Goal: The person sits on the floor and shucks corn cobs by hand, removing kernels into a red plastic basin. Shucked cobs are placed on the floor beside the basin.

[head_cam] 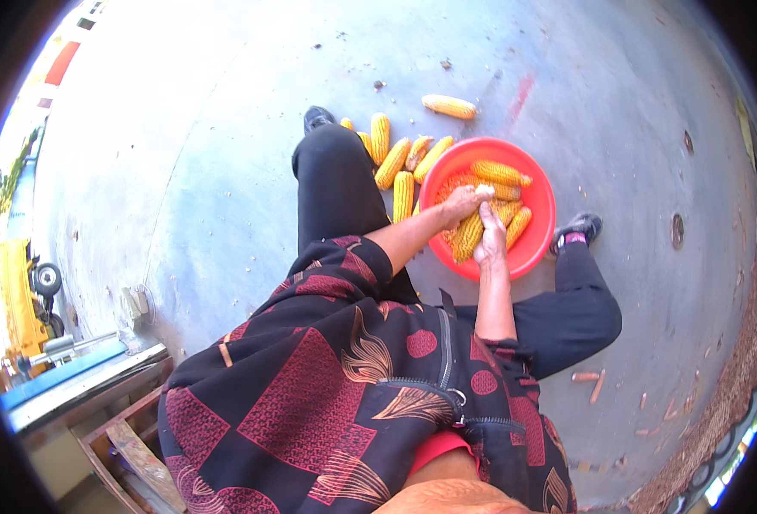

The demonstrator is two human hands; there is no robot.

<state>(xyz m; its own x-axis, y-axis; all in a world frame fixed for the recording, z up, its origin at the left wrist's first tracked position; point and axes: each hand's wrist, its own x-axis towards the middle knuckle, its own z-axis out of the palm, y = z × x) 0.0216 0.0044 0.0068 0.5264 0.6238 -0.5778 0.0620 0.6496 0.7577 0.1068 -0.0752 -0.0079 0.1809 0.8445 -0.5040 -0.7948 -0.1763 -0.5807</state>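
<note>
My left hand is curled over the middle of a red plastic basin, with the pale end of what looks like a corn cob at its fingers. Close beside it, my right hand rests against a yellow ear of corn; its hidden fingers leave its grip unclear. Loose orange kernels lie in the basin under several ears, one of them near the far rim. The basin stands on the floor between my legs.
Several ears of corn lie on the concrete floor left of the basin, and another beyond it. Bare cobs are scattered at lower right. A wooden frame and a yellow wheeled machine stand at left.
</note>
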